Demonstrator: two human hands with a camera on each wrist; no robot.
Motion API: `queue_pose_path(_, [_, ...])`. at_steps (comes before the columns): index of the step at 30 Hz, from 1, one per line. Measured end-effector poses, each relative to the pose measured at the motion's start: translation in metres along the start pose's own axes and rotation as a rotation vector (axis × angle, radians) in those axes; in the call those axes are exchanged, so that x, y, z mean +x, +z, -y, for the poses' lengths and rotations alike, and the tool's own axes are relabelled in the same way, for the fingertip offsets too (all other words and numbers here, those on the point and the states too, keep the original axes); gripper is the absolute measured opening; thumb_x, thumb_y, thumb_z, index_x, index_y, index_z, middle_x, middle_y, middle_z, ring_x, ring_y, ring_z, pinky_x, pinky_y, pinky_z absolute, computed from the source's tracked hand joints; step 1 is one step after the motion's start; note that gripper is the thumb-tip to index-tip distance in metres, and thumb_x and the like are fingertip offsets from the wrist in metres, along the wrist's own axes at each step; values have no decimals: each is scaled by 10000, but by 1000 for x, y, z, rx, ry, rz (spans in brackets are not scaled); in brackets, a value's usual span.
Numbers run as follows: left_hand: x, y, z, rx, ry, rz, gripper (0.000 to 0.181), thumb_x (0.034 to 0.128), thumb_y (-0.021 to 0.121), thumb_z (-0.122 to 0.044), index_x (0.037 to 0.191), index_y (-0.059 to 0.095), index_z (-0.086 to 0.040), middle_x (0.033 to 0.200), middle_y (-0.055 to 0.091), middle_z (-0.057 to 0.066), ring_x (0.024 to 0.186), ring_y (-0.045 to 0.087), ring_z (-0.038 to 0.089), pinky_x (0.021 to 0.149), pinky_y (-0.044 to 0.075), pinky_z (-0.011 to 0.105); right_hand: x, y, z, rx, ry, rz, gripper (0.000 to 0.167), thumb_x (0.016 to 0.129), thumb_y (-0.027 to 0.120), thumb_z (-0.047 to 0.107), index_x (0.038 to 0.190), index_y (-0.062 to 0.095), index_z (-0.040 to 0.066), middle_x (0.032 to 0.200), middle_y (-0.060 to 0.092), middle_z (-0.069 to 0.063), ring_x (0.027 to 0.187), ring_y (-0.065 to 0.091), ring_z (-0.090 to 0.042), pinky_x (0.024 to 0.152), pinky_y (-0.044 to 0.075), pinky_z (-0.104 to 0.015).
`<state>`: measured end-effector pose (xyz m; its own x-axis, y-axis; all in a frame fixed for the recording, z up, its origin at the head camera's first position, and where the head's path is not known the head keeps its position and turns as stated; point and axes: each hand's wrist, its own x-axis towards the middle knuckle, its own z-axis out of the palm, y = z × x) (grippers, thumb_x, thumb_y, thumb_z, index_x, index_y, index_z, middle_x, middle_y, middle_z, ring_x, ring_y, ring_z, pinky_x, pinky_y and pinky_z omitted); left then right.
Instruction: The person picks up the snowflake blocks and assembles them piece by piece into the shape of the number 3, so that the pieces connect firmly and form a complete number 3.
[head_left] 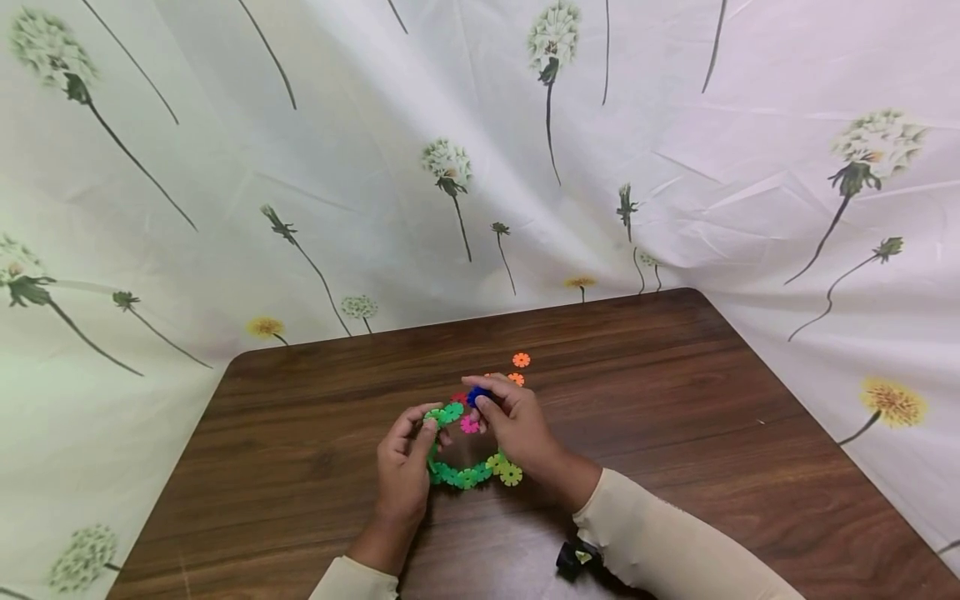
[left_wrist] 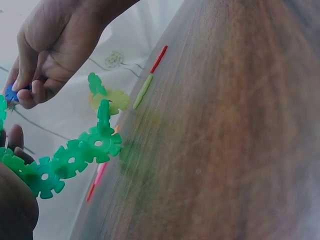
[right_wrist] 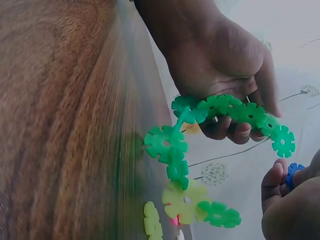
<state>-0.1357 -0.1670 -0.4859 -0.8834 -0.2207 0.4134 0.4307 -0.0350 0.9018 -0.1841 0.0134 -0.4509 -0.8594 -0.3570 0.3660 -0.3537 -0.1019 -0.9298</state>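
Observation:
My left hand [head_left: 402, 471] holds a chain of linked green snowflake discs [right_wrist: 230, 106] near one end, its fingers curled round it. The chain bends into an open loop, with a yellow disc [right_wrist: 186, 201] and another green disc at its far end. Between thumb and fingertips, my right hand [head_left: 523, 432] pinches a blue snowflake disc [head_left: 474, 396]. In the right wrist view the blue disc [right_wrist: 295, 172] is close to the chain's free green end disc [right_wrist: 283, 141] but apart from it.
Loose discs lie on the wooden table [head_left: 300, 450]: pink [head_left: 469, 425], red [head_left: 458, 399], several orange [head_left: 521, 360] behind the right hand, and yellow-green [head_left: 511, 475] near the right wrist. A black device [head_left: 570, 560] is by the right sleeve. Flower-patterned cloth [head_left: 360, 192] surrounds the table.

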Motion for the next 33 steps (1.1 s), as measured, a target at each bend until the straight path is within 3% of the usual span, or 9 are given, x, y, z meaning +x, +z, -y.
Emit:
queue_pose_path(8, [0, 2, -2, 80, 25, -6, 286, 975, 772, 48, 1260, 748, 56, 1091, 766, -18, 921, 676, 82, 767, 608, 198, -2, 0, 1, -25, 23, -2, 348, 1104, 576, -21, 1437, 676, -1, 1111, 675, -262, 823, 635, -111, 759, 625, -286])
queue_pose_path(15, [-1, 3, -4, 91, -10, -18, 237, 990, 770, 19, 1226, 774, 34, 1121, 769, 26, 1032, 709, 91, 862, 614, 187, -3, 2, -1, -24, -21, -7, 296, 1091, 610, -12, 1376, 693, -21, 1156, 715, -265, 863, 678, -79, 787, 647, -281])
queue_pose_path(20, [-2, 2, -4, 94, -38, -23, 222, 990, 778, 6, 1211, 794, 4, 1116, 763, 42, 1013, 712, 102, 850, 627, 191, -3, 4, -1, 20, -51, -5, 289, 1079, 617, -35, 1355, 702, -44, 1222, 687, -274, 894, 713, -93, 816, 665, -286])
queue_pose_path(29, [-1, 2, -2, 103, -22, -11, 193, 991, 784, -24, 1182, 809, -11, 1104, 775, 41, 1026, 721, 125, 849, 624, 182, -5, 7, -3, 62, -86, -14, 282, 1046, 646, -77, 1317, 709, -118, 1162, 676, -328, 850, 752, -61, 794, 654, -220])
queue_pose_path(33, [-1, 2, -1, 95, -28, -5, 186, 989, 786, -33, 1169, 809, 5, 1095, 776, 12, 1015, 724, 121, 832, 630, 186, -6, 8, -2, 60, -121, -5, 288, 1032, 645, -108, 1310, 698, -162, 1137, 659, -338, 866, 774, -110, 804, 661, -236])
